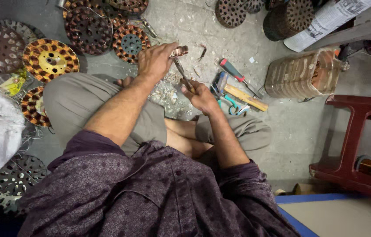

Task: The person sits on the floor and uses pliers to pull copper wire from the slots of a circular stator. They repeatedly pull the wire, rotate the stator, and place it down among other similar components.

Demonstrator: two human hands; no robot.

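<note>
Left hand: our left hand [155, 60] is closed around a small bundle of copper winding [179, 51], held up over the concrete floor [282, 131] ahead of our crossed legs.
Right hand: our right hand [200, 95] is clenched on the handle end of a thin metal tool [181, 72].
Key relation: the tool's long axis runs up and left from the right hand, its tip meeting the copper bundle at the left hand's fingertips; both hands are close together, the left slightly farther out.
Nearby tools: a red-handled screwdriver [234, 72] and a wooden-handled hammer [247, 97] lie just right of the right hand.
Containers: a clear plastic jar [301, 74] lies on its side, well right; we cannot tell what is in it.
Around: wound stators [50, 59] lie spread on the floor to the left.
</note>
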